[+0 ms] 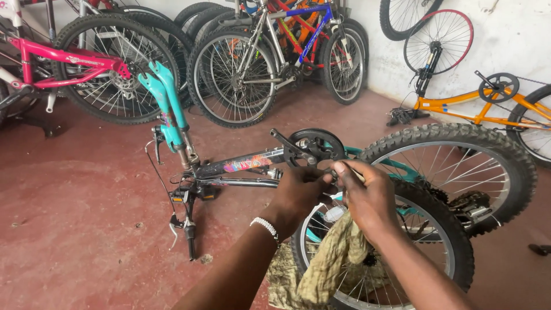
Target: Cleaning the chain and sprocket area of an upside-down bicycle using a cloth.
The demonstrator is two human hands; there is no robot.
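A worn red concrete floor [86, 195] meets a scuffed white wall [505, 46]. Parked bicycles [252, 63] line the back, and a spare wheel [439, 40] leans against the wall in soft daylight.

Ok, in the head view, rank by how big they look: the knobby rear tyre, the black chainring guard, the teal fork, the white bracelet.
Largest to smallest:
1. Rear tyre
2. Teal fork, though it lies farther from the camera, so this is unsure
3. Chainring guard
4. Bracelet
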